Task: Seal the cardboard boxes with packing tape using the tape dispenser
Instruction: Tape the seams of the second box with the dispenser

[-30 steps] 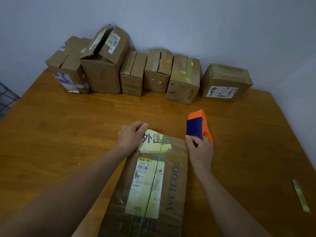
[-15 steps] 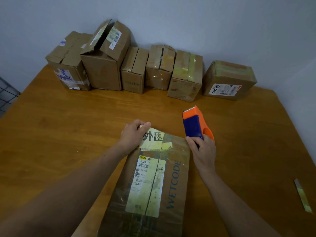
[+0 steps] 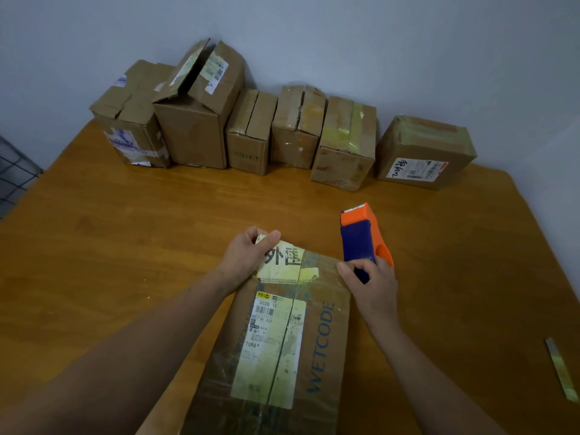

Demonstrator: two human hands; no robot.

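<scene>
A long cardboard box printed WETCODE, with yellowed labels on top, lies in front of me on the wooden table. My left hand grips the box's far left corner, thumb over the yellowed label. My right hand holds the orange and blue tape dispenser by its handle at the box's far right corner, its toothed blade pointing away from me.
Several cardboard boxes stand in a row along the wall at the table's far edge; the second from the left has its flaps up. A loose strip of tape lies near the right edge. A wire grid shows at far left.
The dispenser in my right hand has shifted slightly left and tilted more upright. My left hand keeps its hold on the box corner.
</scene>
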